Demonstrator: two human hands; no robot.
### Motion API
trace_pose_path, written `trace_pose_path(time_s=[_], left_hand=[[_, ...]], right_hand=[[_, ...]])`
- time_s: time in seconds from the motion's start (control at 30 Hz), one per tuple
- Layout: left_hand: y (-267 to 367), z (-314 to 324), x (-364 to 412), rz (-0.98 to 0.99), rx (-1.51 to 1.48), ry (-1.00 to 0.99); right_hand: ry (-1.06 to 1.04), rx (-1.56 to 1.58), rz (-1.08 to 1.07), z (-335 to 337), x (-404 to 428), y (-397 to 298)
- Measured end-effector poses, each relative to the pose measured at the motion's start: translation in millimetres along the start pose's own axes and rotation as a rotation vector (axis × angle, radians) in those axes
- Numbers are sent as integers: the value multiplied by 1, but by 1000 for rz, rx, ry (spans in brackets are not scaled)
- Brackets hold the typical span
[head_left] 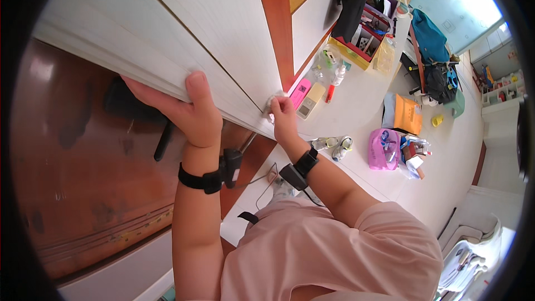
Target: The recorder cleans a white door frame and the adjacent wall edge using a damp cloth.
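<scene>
A white wood-grain door panel [159, 46] with a dark groove slants across the upper left. My left hand [194, 113] grips its near edge, thumb on the white face and fingers going behind it. At the panel's lower right corner, my right hand [286, 119] pinches a crumpled whitish cloth or tissue [270, 108] against the surface. Below the panel's edge lies a dark reddish-brown glossy surface [92, 167], with a black object [129, 100] partly hidden behind my left hand. Both wrists wear black straps with small devices and cables.
On a white rounded table [355, 88] to the right are a pink box [300, 93], a cream box [311, 100], a spray bottle [339, 75] and a red compartment box [368, 35]. Shoes [342, 148], a pink plastic bag [383, 150] and an orange parcel bag [407, 115] stand on the floor.
</scene>
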State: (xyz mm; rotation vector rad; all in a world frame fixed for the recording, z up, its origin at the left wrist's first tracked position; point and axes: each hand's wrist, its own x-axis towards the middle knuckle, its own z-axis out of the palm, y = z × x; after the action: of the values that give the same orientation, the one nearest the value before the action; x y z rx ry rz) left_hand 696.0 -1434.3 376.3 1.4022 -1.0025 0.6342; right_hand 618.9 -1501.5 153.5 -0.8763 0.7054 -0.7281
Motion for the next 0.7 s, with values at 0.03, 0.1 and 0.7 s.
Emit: trace_pose_path(time_s=[0.03,0.1,0.7], left_hand=[[-1,0,0,46,16,-16],[-7,-4,0,60,-5,-20],[-7,1,3,111,-75,5]], right_hand=[[3,112,1,-3,5,9],[-35,126,-81,13,-1,-10],[-240,-7,-222,0,11,-18]])
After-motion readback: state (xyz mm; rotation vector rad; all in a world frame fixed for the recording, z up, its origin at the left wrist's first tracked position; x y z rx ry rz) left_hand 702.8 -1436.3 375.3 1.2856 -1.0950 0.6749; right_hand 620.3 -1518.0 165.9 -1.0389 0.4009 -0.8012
